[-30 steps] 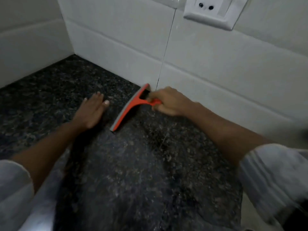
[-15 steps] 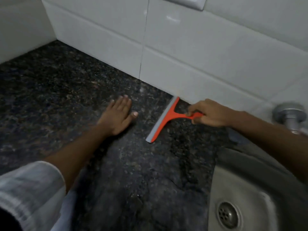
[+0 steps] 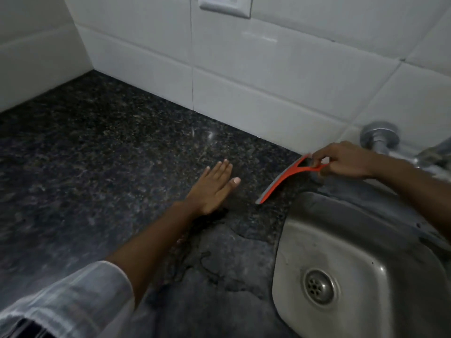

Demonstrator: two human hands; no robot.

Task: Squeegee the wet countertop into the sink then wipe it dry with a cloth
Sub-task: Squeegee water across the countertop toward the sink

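Right hand (image 3: pixel 346 159) pinches the handle of the orange squeegee (image 3: pixel 280 181), its blade on the bench (image 3: pixel 97 142) just short of the sink (image 3: pixel 341 240), while the left hand (image 3: pixel 212 189), spread flat beside it, risks smearing unswept water nearer the body.

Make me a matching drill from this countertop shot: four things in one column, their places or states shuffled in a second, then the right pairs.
Things:
1. orange plastic squeegee
2. left hand
3. round steel drain
4. white wall socket plate

Places or states:
A. flat, palm down on the dark speckled granite countertop
B. in the floor of the stainless steel sink
C. on the tiled wall at the top of the view
D. held by its handle in the right hand, near the sink's rim

Pairs: 1-D, 2-A, 3-B, 4-C
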